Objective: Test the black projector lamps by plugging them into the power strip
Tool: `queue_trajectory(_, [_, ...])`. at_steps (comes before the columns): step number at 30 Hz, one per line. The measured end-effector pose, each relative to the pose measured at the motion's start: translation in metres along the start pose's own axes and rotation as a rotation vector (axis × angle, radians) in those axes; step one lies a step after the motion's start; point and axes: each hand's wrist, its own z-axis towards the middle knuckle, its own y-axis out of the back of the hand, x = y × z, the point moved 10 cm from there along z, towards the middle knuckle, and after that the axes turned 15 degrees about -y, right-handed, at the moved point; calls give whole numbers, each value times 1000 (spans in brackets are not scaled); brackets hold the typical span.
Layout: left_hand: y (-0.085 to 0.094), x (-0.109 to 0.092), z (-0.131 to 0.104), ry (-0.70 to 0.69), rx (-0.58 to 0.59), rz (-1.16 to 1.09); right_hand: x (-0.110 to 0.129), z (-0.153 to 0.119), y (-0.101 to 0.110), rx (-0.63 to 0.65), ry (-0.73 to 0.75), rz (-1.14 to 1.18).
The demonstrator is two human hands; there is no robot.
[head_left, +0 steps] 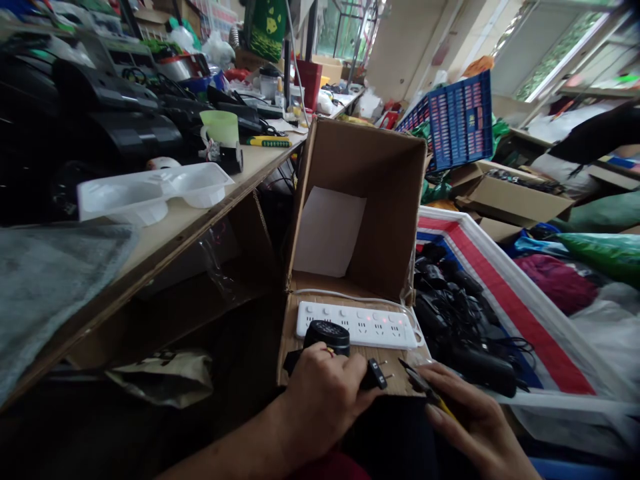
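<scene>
The left hand [325, 387] curls its fingers over a round-topped black device [327, 333] in front of the white power strip [356, 337], with a black plug [375, 375] beside its thumb, pins pointing right. The right hand [470, 407], farther from the plug, grips a yellow-handled pointed tool [423, 385] whose long axis slants up-left, its tip near the pins but apart.
</scene>
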Motion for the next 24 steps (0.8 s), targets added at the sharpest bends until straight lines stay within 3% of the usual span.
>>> queue_trajectory(4, [-5,1,2,41,79,31,9,-5,-8,38,51,-32])
queue_trajectory(10, [-10,3,4,70,102,-13,23,-4,-17,57,90,-51])
queue_trajectory(15, [-8,14,-2,194,147,-94,37,-1,-20,34,173,-96])
queue_trajectory(21, [-2,33,-14,375,-36,-429,43,7,-32,91,126,-71])
queue_trajectory(24, [10,41,-19,388,-166,-315,46,7,-28,60,98,-91])
